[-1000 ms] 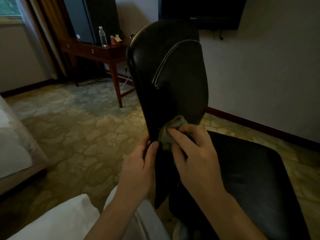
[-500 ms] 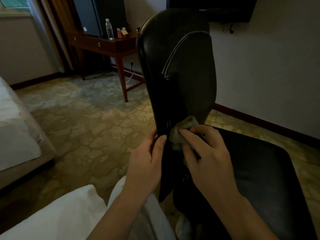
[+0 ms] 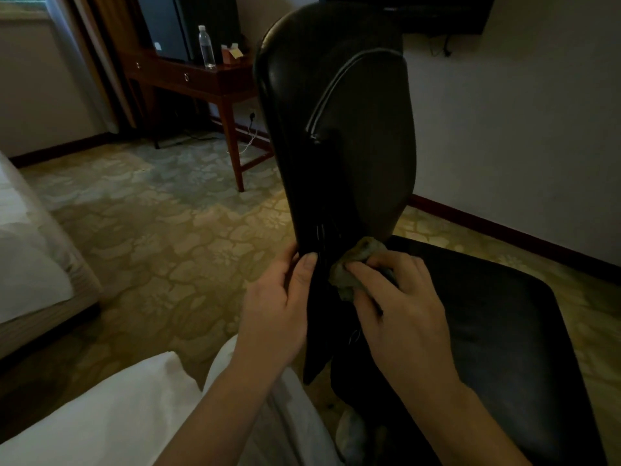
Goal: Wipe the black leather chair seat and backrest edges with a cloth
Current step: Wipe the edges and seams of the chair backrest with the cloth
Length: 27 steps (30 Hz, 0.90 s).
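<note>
Right hand (image 3: 400, 307) pinching the cloth (image 3: 349, 274) low on the backrest (image 3: 336, 129) edge, left hand (image 3: 279, 304) gripping it steady — seat (image 3: 487, 331) likely still to come.

- A dark wooden desk (image 3: 201, 79) stands by the far wall, with a clear water bottle (image 3: 206, 47) and a small box (image 3: 231, 55) side by side on top.
- Patterned carpet (image 3: 168, 230) covers the floor.
- A white-sheeted bed (image 3: 30, 264) sits at the left.
- A dark screen (image 3: 437, 11) hangs on the wall.
</note>
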Each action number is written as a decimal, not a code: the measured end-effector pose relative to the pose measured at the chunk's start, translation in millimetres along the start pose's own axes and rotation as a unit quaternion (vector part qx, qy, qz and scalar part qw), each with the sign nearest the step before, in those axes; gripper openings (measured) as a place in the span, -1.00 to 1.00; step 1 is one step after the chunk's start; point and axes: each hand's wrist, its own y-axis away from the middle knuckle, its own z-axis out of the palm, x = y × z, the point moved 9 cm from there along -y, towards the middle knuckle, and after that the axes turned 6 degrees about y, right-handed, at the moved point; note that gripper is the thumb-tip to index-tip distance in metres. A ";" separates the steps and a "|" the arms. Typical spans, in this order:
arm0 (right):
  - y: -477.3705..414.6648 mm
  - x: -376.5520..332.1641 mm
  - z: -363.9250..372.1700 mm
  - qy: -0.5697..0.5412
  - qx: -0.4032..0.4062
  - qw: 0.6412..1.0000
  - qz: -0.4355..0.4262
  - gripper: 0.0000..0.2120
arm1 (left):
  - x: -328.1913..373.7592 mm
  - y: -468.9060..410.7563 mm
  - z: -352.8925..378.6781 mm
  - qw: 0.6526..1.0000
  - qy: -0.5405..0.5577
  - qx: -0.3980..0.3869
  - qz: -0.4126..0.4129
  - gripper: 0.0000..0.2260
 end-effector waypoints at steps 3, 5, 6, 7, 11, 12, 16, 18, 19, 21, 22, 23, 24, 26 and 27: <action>-3.6 -4.7 -4.0 -0.003 0.017 1.000 -0.002 -0.71 | 0.8 -0.7 1.5 1.000 0.004 -0.004 -0.002 -0.59; -0.6 -5.4 -3.1 -0.004 0.019 1.000 -0.004 -0.71 | 2.5 -0.3 1.6 1.000 0.000 -0.001 0.003 -0.58; 2.9 -4.1 -0.6 -0.004 0.017 1.000 -0.004 -0.71 | 3.0 0.1 1.3 1.000 -0.003 0.001 0.006 -0.57; 7.8 -1.7 2.8 0.000 0.013 1.000 -0.003 -0.73 | 2.8 0.2 1.0 1.000 -0.004 0.003 0.007 -0.58; 23.9 9.4 13.1 0.003 -0.016 1.000 0.011 -0.71 | 0.5 0.2 0.2 1.000 -0.007 0.006 0.004 -0.60; 22.2 8.9 11.3 0.001 -0.013 1.000 0.010 -0.72 | 0.7 0.7 0.4 1.000 -0.008 0.004 0.004 -0.60; -5.5 -8.1 -5.2 -0.015 0.042 0.999 -0.001 -0.75 | 3.3 1.5 1.1 1.000 -0.009 -0.002 0.013 -0.60; -17.0 -15.0 -9.3 -0.024 0.058 0.998 -0.003 -0.76 | 3.3 0.4 0.1 1.000 -0.005 0.000 0.013 -0.58; -18.6 -15.5 -9.6 -0.026 0.057 0.998 -0.003 -0.76 | 3.4 -0.2 0.1 1.000 -0.003 -0.002 0.012 -0.58; -10.6 -11.0 -5.4 -0.021 0.042 0.999 -0.001 -0.74 | 3.5 0.4 1.2 1.000 -0.001 -0.011 0.010 -0.60; -2.2 -6.2 -0.9 -0.015 0.029 0.999 0.002 -0.73 | 3.9 1.3 1.6 1.000 0.000 -0.014 0.009 -0.61; 7.7 -0.6 4.3 -0.011 0.013 1.000 0.007 -0.73 | 4.2 2.0 1.6 1.000 -0.001 -0.013 0.009 -0.62; 17.1 4.6 9.1 -0.009 -0.003 1.000 0.014 -0.72 | 4.6 2.3 0.9 1.000 -0.003 -0.010 0.010 -0.61; 28.4 10.8 14.7 -0.003 -0.027 0.999 0.023 -0.68 | 5.4 2.6 0.3 1.000 -0.004 -0.004 0.011 -0.60; 27.8 10.8 13.8 0.000 -0.026 0.999 0.025 -0.70 | 5.4 2.6 1.0 1.000 -0.001 -0.004 0.010 -0.60</action>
